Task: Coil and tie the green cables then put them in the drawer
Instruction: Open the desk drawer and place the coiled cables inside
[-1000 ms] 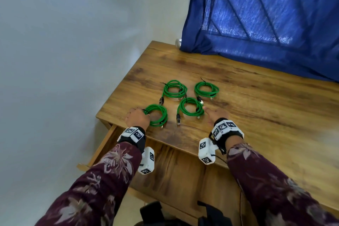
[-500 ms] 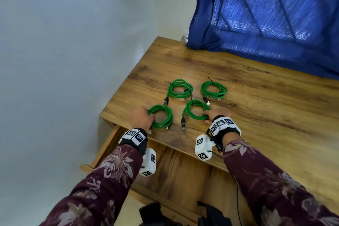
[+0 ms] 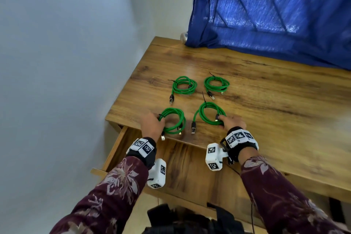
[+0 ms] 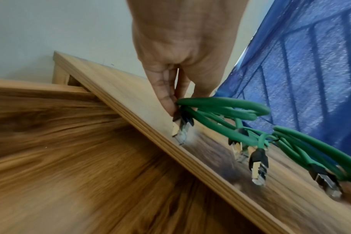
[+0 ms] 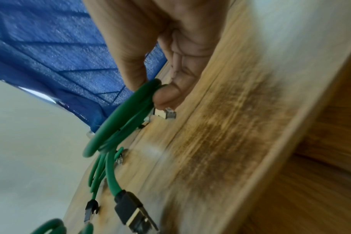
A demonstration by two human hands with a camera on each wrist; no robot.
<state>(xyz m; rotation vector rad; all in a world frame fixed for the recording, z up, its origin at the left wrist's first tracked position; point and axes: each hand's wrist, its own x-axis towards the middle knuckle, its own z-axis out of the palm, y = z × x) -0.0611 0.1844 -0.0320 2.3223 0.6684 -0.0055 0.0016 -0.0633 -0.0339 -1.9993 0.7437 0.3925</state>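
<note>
Several coiled, tied green cables lie on the wooden table (image 3: 256, 100). My left hand (image 3: 152, 124) pinches the near-left coil (image 3: 173, 119) at its left side; the left wrist view shows my fingers (image 4: 166, 95) holding the coil (image 4: 220, 106) lifted off the table edge. My right hand (image 3: 232, 120) pinches the near-right coil (image 3: 208, 114) at its right side; in the right wrist view thumb and finger grip the coil (image 5: 126, 114), tilted up. Two more coils (image 3: 183, 86) (image 3: 216, 84) rest farther back. The open drawer (image 3: 182, 163) sits below the front edge.
A blue curtain (image 3: 275, 15) hangs over the table's back edge. A grey wall (image 3: 66, 62) bounds the left side. A dark object (image 3: 190, 220) lies below the drawer front, near my body.
Both hands have closed on the two near coils and begun to raise them from the table; the head camera has shifted slightly.
</note>
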